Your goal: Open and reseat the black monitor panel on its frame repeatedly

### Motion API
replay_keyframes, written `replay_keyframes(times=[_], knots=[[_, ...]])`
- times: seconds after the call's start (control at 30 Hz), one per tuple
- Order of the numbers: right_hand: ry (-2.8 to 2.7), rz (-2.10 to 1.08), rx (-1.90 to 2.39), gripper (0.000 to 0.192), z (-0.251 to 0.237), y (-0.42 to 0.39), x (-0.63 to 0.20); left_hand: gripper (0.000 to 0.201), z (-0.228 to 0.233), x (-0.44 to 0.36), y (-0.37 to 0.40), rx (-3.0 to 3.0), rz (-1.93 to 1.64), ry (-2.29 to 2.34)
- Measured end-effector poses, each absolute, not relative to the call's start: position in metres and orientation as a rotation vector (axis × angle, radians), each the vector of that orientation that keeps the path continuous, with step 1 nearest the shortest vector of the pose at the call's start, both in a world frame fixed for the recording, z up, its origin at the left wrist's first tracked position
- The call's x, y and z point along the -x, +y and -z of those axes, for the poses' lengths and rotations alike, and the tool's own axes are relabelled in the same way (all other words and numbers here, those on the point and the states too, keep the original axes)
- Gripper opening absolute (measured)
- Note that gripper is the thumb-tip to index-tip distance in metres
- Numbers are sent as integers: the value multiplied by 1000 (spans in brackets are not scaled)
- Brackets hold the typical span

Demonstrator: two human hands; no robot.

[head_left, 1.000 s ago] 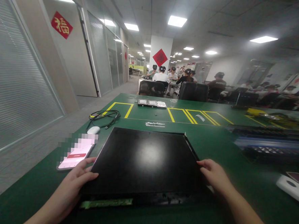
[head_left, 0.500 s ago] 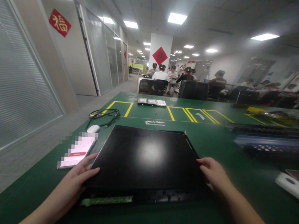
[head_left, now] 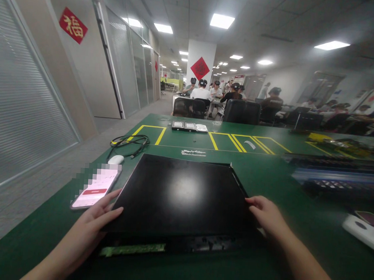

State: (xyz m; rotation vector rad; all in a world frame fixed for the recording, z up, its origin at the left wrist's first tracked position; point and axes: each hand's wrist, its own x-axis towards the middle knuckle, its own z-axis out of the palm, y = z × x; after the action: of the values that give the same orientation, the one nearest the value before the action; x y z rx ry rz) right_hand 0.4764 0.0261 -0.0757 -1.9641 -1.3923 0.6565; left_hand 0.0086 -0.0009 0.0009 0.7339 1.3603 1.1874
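- Between both hands, a black display panel (head_left: 183, 194) lies flat above the green table (head_left: 299, 269), its long axis apparently running left to right; a green circuit strip (head_left: 132, 249) shows below its near edge, facing the wearer.
- Left hand (head_left: 90, 220) pinches the left edge, thumb on top; right hand (head_left: 266, 212) pinches the right edge. Neither is nearer.
- Past the left hand: phone (head_left: 97, 190), then white mouse (head_left: 115, 159).

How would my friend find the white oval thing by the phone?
On the green table, look left of the big black panel. Between the lit phone and the coiled black cable sits the white oval thing, the only plain white one.
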Motion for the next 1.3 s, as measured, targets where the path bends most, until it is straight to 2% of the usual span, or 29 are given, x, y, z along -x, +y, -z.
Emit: replay_keyframes(times=[0.57, 1.03, 1.3], knots=[[-1374, -667, 1961, 34, 73, 28, -477, 48, 23, 19, 13, -1180, -1177, 1567], [-1363, -742, 1956, 40, 71, 26, -475, 45, 57, 37, 25, -1530, -1071, 1694], [-1354, -711, 1962, 37, 69, 25, -474, 44, 64, 39, 27, -1562, -1058, 1736]])
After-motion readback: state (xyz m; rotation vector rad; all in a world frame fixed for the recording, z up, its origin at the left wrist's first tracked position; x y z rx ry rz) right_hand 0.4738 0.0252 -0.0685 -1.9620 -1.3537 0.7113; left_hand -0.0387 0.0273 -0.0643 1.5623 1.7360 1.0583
